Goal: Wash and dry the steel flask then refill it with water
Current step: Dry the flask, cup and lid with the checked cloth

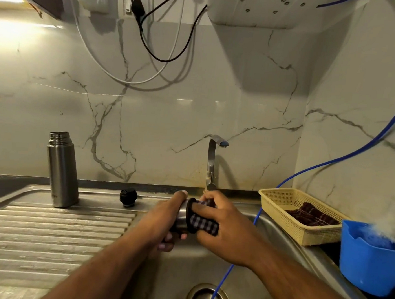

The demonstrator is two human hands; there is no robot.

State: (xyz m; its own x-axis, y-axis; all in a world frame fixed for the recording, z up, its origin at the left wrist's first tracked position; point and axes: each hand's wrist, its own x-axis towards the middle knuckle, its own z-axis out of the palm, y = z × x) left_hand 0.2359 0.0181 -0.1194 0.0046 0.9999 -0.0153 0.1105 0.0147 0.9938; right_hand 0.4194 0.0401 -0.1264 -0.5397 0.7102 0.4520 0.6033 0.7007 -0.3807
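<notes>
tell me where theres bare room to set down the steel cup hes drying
The ribbed drainboard in front of the flask and black stopper is bare. The right side is crowded: yellow basket and blue jug. A blue hose runs into the basin.

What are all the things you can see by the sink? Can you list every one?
steel flask: one, silver, upright and open on the drainboard at the left
stopper: one, black, on the drainboard beside the flask
steel cup: one, silver, held over the sink
checked cloth: one, dark and white, pressed on the cup
tap: one, silver, behind the sink
sink: one, steel, with a drain at the bottom
basket: one, yellow, right of the sink, holding a dark cloth
jug: one, blue, far right
blue tube: one, running from the wall into the sink
left hand: holding the cup
right hand: holding the cloth
</notes>
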